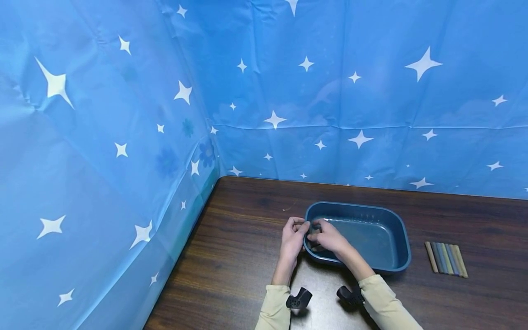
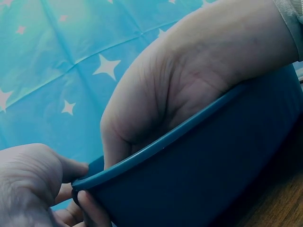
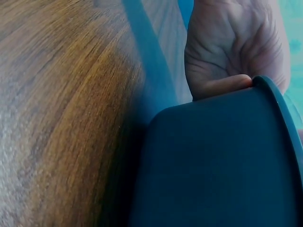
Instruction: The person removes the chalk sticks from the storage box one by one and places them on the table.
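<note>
A dark blue plastic basin (image 1: 406,243) sits on the table in the head view. At its left end my left hand (image 1: 292,236) pinches the rim. In the left wrist view, the thumb of that left hand (image 2: 28,182) lies over the rim, with fingers below it outside the wall. My right hand (image 1: 330,238) reaches over the near side into the basin, close to the same end. From the left wrist, the right hand (image 2: 147,99) shows bent down inside; its fingertips are hidden behind the wall, so whether they hold anything is unclear.
Several thin, pale-coloured sticks (image 1: 446,259) lie side by side on the brown wooden table (image 1: 231,256), right of the basin. A blue star-patterned cloth (image 1: 313,101) hangs behind and to the left. Black wrist cameras (image 1: 299,299) are on both forearms.
</note>
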Demonstrator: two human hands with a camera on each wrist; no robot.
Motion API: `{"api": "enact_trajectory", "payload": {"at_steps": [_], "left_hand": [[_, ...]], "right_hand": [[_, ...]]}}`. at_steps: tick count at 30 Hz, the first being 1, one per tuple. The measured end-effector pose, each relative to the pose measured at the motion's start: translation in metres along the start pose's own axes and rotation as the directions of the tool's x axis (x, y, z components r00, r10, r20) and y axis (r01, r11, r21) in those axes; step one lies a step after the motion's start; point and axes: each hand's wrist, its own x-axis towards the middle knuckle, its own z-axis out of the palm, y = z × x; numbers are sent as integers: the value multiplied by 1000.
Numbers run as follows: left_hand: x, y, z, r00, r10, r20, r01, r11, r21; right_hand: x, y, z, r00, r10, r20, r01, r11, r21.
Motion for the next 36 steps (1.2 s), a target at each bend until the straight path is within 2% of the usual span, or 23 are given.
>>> {"api": "enact_trajectory", "payload": {"at_steps": [5, 9, 16, 26, 36], "left_hand": [[0, 0, 0, 1000, 0, -5, 0, 1000, -3], [0, 0, 0, 1000, 3, -6, -3, 1000, 3], [1, 0, 0, 1000, 4, 1, -4, 1000, 23], [1, 1, -1, 1000, -10, 11, 10, 1000, 8], [0, 0, 1, 1000, 2, -18, -2, 1000, 2]], "right_hand": [[0, 1, 1, 1000, -28, 9, 29, 999, -31], [0, 3, 1, 1000, -29, 11, 29, 1000, -6], [0, 1, -2, 999, 4, -47, -1, 998, 64], [-5, -2, -16, 997, -29, -71, 34, 997, 74], [-14, 1, -29, 997, -35, -62, 38, 998, 53]]}}
